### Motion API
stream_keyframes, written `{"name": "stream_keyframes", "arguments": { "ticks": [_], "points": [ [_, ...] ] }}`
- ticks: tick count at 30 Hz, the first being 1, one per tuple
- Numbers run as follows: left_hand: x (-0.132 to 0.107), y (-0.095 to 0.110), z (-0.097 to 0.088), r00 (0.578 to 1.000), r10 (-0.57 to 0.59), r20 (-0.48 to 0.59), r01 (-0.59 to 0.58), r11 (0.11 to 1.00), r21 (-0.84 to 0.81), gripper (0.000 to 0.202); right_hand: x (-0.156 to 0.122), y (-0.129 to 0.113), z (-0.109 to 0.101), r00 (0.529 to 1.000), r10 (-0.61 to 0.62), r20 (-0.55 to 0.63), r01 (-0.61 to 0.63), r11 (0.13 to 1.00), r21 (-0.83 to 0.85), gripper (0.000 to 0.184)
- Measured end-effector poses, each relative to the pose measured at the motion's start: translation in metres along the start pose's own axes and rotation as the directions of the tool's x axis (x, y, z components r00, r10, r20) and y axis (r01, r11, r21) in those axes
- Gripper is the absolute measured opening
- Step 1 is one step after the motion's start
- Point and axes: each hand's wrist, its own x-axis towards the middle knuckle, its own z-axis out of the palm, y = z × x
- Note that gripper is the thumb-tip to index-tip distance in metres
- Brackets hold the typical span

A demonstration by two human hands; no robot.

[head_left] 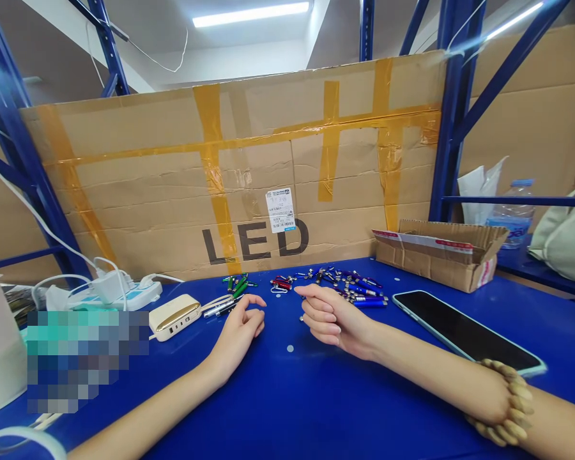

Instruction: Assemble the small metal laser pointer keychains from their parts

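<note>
My left hand (242, 327) rests over the blue table with its fingers curled in and the index finger bent outward. Nothing shows in it. Just behind it lie a few silver and black pen-like sticks (215, 309) and a small group of green ones (240, 285). My right hand (333, 316) is closed, thumb against the curled fingers, with nothing visible in it; the palm is hidden. Behind it spreads a pile of small blue pen-like pieces with metal clips (364, 291). Several red pieces (282, 282) lie between the two hands, farther back.
A dark-screened phone (464, 329) lies right of my right forearm, with an open cardboard box (436, 262) behind it. Left are a cream power bank (175, 317), a white power strip (138, 296) with cables, and a white container (0, 358). Taped cardboard (167, 211) walls the back.
</note>
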Motion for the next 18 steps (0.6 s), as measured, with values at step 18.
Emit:
{"name": "stream_keyframes", "arguments": {
  "ticks": [18],
  "points": [
    [-0.0012, 0.0033, 0.0021, 0.999, -0.005, 0.036, 0.006, 1.000, -0.008, 0.020, -0.0015, 0.0056, 0.0027, 1.000, -0.010, 0.016, 0.011, 0.997, -0.074, 0.049]
  ]
}}
